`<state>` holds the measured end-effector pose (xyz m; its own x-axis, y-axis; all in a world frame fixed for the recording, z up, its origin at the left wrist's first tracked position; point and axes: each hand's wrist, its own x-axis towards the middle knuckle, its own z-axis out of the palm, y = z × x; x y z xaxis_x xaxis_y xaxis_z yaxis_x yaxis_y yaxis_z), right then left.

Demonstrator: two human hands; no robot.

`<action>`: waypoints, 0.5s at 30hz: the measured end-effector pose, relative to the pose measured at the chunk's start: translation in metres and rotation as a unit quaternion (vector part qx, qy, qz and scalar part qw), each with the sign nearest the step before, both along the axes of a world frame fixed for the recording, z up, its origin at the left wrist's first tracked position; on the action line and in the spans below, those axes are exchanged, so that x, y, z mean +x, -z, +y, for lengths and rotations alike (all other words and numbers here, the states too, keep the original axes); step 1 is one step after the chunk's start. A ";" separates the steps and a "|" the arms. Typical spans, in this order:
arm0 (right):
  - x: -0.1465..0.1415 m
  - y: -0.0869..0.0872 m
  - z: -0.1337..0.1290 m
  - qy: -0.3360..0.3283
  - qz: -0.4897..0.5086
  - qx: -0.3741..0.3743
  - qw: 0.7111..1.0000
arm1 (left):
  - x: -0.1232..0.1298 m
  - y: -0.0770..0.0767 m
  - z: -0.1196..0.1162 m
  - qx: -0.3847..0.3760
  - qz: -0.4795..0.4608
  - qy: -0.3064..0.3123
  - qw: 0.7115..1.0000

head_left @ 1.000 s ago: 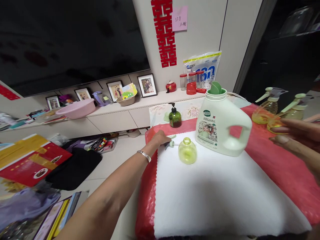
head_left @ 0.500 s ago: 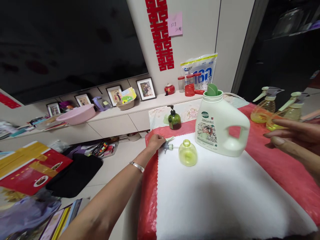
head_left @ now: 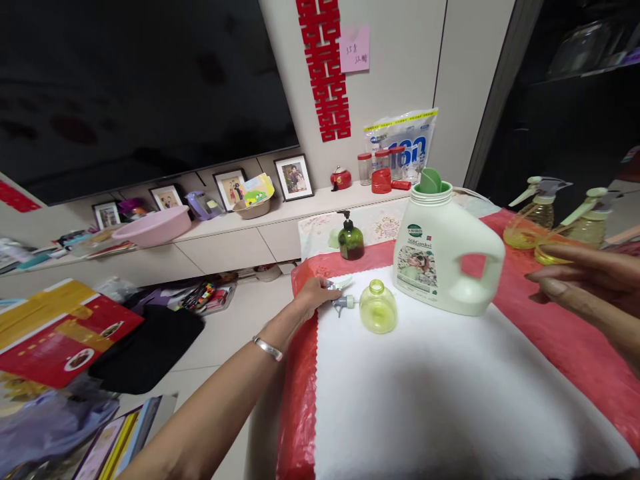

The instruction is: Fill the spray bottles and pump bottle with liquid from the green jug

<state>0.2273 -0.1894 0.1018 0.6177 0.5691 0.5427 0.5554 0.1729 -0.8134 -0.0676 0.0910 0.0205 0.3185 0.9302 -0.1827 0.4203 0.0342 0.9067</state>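
Note:
My left hand (head_left: pixel 314 295) is closed on the head of a grey and white spray nozzle (head_left: pixel 345 302) at the left edge of the white cloth (head_left: pixel 430 387). Just right of the nozzle stands an uncapped yellowish bottle (head_left: pixel 379 308). Behind it is a big pale green jug (head_left: pixel 445 257) with a green cap or cup (head_left: pixel 431 181) in its mouth. A dark green pump bottle (head_left: pixel 351 239) stands further back. My right hand (head_left: pixel 590 287) is raised at the right edge, fingers apart, holding nothing, near two spray bottles (head_left: pixel 531 217).
Red plastic (head_left: pixel 300 400) covers the table edges. Behind, a long low cabinet (head_left: pixel 225 243) bears picture frames, a pink basin (head_left: pixel 153 227) and red-lidded jars (head_left: pixel 382 162). Boxes, bags and books lie on the floor at left.
My left hand and the nozzle have shifted slightly right and down relative to the yellowish bottle. The view has moved a little. My right hand has hardly moved.

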 end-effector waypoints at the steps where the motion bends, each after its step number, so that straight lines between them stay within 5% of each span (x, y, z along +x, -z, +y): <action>1: 0.000 0.001 0.000 -0.001 0.002 0.002 1.000 | -0.002 0.000 -0.005 -0.009 -0.026 0.009 1.000; 7: 0.000 0.000 -0.002 0.013 -0.002 0.001 1.000 | -0.013 -0.013 -0.021 0.024 -0.188 -0.033 0.981; 12: -0.004 -0.002 0.001 0.003 -0.008 -0.030 1.000 | -0.017 -0.071 -0.002 0.128 -0.273 -0.080 0.950; 15: -0.004 0.001 0.003 0.006 -0.014 -0.024 1.000 | -0.012 -0.112 -0.001 0.235 -0.308 -0.039 0.921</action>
